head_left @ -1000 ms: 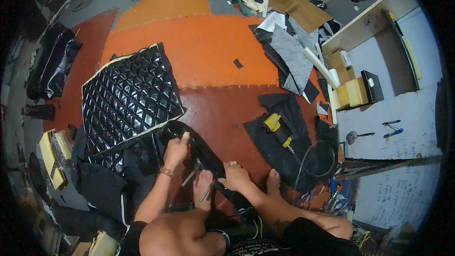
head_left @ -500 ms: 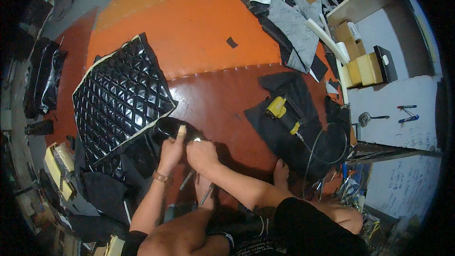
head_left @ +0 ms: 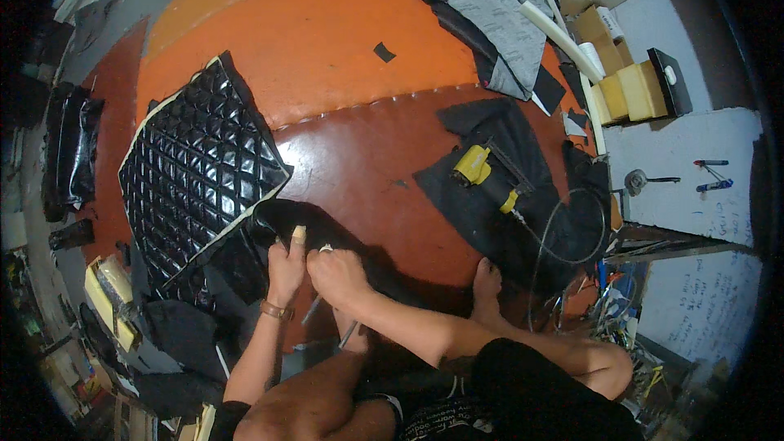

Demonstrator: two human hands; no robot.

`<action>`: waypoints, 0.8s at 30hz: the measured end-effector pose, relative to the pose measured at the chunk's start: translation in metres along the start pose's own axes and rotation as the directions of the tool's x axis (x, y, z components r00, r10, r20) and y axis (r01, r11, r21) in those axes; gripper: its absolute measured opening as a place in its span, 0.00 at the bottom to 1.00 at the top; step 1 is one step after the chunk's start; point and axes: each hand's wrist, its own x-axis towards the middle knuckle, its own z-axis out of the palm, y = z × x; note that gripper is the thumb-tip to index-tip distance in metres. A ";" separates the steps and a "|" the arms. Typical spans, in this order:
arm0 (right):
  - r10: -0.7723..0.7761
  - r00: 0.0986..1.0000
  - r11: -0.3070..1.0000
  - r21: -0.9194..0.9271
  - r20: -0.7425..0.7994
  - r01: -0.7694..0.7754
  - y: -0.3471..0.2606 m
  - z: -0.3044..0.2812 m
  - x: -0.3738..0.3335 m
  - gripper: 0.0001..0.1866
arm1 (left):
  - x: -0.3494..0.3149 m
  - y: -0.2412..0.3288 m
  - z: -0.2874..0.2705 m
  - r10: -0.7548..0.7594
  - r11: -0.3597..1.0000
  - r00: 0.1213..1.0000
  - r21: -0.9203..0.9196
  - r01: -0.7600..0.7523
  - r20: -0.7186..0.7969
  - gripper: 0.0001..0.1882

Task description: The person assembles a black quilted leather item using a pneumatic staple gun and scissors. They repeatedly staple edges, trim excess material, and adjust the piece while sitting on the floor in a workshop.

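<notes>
Between my hands is a black padded piece (head_left: 286, 214) with two grey metal posts (head_left: 348, 335) sticking out toward me, like a headrest. My left hand (head_left: 286, 273) is closed on its near edge, a pale wrap around one raised digit and a brown band at the wrist. Right beside it, my right hand (head_left: 336, 278) makes a fist on the same edge; what its fingers pinch is hidden. A quilted shiny black panel (head_left: 204, 155) with pale edging lies just left of the piece.
A yellow and black air stapler (head_left: 474, 167) with a thin hose (head_left: 545, 249) lies on black fabric (head_left: 457, 204) to the right. Grey and black scraps (head_left: 498, 24) lie at the far right, near yellow foam blocks (head_left: 633, 96). Pens (head_left: 714, 184) and a round metal tool (head_left: 635, 182) rest on a pale surface.
The view has shifted slightly, so most floor items sit a little further left. Both hands stay together on the black piece, which now shows more of its dark surface beyond my right fist.
</notes>
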 end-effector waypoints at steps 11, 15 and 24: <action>0.030 1.000 0.981 -0.192 0.003 -0.029 0.003 0.004 0.004 0.04 | -0.001 -0.018 -0.001 -0.008 0.999 1.000 -0.039 0.008 -0.004 0.30; -0.005 1.000 0.981 -0.194 0.003 0.006 0.002 0.004 -0.003 0.04 | 0.004 -0.008 -0.003 -0.069 0.994 0.997 0.090 0.065 0.043 0.26; -0.049 0.998 0.995 -0.088 -0.024 0.047 0.005 0.005 -0.010 0.04 | -0.004 -0.002 0.000 -0.004 0.996 0.984 -0.084 0.019 0.179 0.21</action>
